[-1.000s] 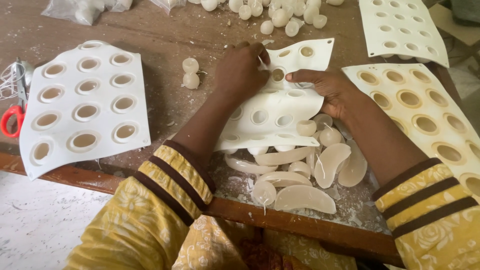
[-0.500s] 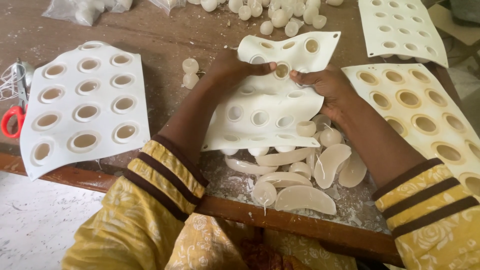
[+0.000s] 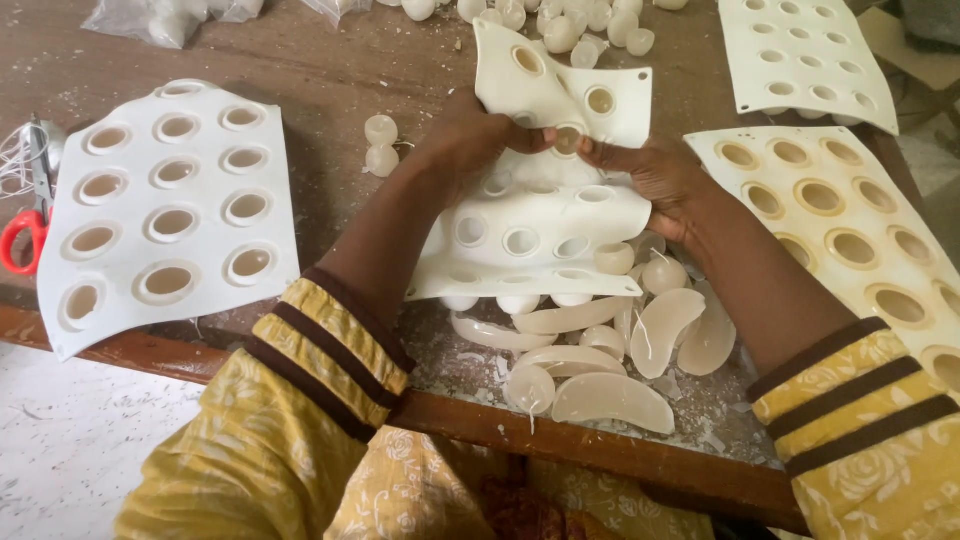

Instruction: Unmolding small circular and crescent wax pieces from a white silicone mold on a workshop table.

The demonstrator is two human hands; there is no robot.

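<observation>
A floppy white mould sheet (image 3: 540, 215) with round cavities is held up and bent over the brown table (image 3: 330, 80). My left hand (image 3: 470, 135) grips it at its upper left. My right hand (image 3: 655, 180) pinches it from the right, thumb and finger at a cavity near the fold. Several cavities hold white wax pieces; others are hollow. Beneath the sheet lie round wax balls and crescent-shaped wax pieces (image 3: 610, 400) with thin wicks, among white crumbs.
A flat mould sheet (image 3: 165, 205) lies at left, two more (image 3: 850, 230) (image 3: 810, 55) at right. Red-handled scissors (image 3: 25, 235) sit at the far left edge. Loose wax balls (image 3: 380, 145) and a heap (image 3: 560, 25) lie further back.
The mould sheet has been lifted and folded more steeply, its far edge raised toward the back. Both hands shifted up along it.
</observation>
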